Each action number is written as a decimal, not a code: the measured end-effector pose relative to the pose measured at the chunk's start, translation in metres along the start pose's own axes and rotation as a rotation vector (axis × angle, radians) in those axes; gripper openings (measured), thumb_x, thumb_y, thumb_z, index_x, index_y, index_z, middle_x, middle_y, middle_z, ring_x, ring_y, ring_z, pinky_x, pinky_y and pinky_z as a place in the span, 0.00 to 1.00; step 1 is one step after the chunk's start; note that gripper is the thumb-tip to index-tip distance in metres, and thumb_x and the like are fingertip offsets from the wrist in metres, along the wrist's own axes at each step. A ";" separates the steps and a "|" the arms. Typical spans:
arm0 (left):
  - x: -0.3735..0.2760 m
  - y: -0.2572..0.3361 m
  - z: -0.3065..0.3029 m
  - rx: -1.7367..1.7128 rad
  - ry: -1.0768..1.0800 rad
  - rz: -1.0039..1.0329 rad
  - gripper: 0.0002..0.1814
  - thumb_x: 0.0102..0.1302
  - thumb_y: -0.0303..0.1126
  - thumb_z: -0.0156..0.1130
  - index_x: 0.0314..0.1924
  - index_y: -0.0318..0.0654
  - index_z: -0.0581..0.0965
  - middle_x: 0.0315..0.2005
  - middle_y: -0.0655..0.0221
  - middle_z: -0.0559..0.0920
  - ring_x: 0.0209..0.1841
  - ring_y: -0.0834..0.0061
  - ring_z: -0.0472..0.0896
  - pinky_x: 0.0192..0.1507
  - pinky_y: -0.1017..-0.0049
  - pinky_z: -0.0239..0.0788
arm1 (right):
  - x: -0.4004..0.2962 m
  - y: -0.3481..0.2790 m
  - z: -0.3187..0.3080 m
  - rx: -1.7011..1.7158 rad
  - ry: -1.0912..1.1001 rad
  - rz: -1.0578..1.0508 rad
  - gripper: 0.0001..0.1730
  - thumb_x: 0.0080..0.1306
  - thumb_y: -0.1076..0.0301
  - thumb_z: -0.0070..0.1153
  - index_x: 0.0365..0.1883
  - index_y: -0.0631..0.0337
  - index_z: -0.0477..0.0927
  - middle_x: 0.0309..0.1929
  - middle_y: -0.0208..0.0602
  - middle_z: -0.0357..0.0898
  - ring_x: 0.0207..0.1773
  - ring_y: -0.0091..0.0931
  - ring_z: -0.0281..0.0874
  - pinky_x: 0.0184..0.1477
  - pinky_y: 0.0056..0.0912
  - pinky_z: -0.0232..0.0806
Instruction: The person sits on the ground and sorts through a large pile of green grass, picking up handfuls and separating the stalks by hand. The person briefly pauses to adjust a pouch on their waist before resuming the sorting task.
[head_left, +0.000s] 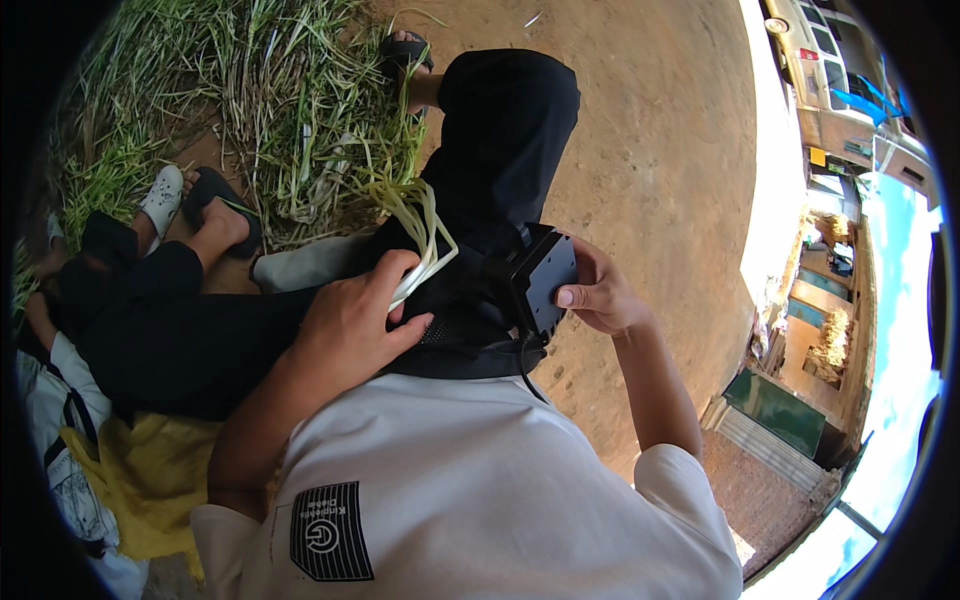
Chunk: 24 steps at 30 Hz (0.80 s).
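Observation:
My left hand (349, 319) is closed around the white lower ends of a small bunch of long-leaved plant stalks (427, 251), its thumb lying apart from them. The pale leaves bend up and away over my lap. My right hand (604, 296) grips a black box-shaped device (546, 281) at my waist, with the thumb on its flat face and the fingers behind it. A black cable (526, 367) runs from the device towards my shirt. My dark trousers (506, 135) lie beneath both hands.
A broad heap of green stalks (300, 112) covers the ground at upper left. Another person's legs (142, 270) and sandalled foot are at the left, near a yellow cloth (150, 472). Bare earth (652, 150) stretches to the right, towards a parked vehicle (806, 52) and buildings.

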<state>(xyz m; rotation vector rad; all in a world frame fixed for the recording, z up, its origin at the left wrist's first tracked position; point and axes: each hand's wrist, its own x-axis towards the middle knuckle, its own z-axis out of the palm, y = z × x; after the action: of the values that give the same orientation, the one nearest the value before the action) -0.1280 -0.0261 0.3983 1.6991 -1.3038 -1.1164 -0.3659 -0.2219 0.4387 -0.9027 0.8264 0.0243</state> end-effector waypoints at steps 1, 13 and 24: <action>-0.001 -0.001 0.001 -0.020 0.008 -0.013 0.26 0.56 0.32 0.69 0.52 0.40 0.67 0.22 0.63 0.80 0.26 0.59 0.82 0.29 0.63 0.73 | 0.001 0.000 0.001 0.006 -0.003 -0.002 0.45 0.54 0.73 0.71 0.67 0.69 0.62 0.57 0.39 0.74 0.60 0.29 0.71 0.63 0.33 0.64; 0.005 -0.006 0.005 -0.183 0.090 -0.025 0.21 0.58 0.27 0.66 0.50 0.39 0.70 0.23 0.62 0.80 0.26 0.64 0.81 0.30 0.70 0.70 | 0.006 0.031 -0.037 0.326 -0.105 0.112 0.39 0.62 0.58 0.65 0.66 0.65 0.64 0.59 0.38 0.74 0.62 0.29 0.72 0.64 0.35 0.63; 0.012 0.004 0.009 -0.350 0.084 -0.013 0.20 0.59 0.24 0.63 0.50 0.38 0.69 0.19 0.66 0.77 0.20 0.77 0.73 0.26 0.75 0.63 | -0.004 0.012 -0.026 0.290 -0.088 0.125 0.35 0.64 0.55 0.59 0.63 0.67 0.66 0.53 0.47 0.76 0.52 0.34 0.80 0.52 0.40 0.74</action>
<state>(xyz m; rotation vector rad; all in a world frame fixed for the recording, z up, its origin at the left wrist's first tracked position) -0.1365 -0.0388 0.3963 1.4782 -0.9799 -1.1893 -0.3896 -0.2316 0.4244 -0.5722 0.7802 0.0510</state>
